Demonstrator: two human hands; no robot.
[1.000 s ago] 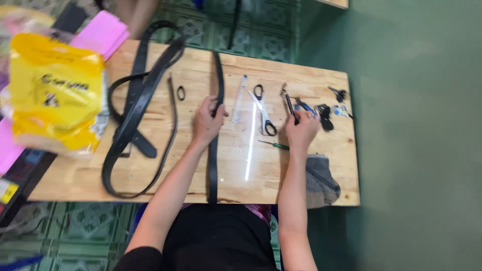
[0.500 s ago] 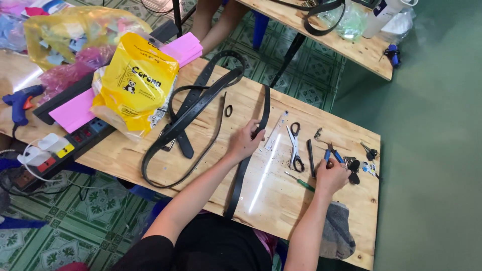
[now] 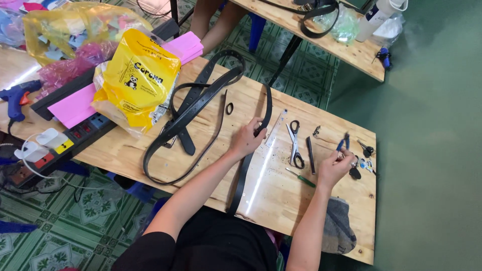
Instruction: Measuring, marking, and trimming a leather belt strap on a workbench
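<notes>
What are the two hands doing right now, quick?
Left hand: grip closed on the black belt strap lying on the wooden table.
Right hand: fingers pinched at small metal parts; whether it holds one cannot be told.

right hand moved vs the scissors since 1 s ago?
Yes. The right hand has shifted from beside the scissors, away from them, to the small tools at the table's right end. The scissors lie as before.
</notes>
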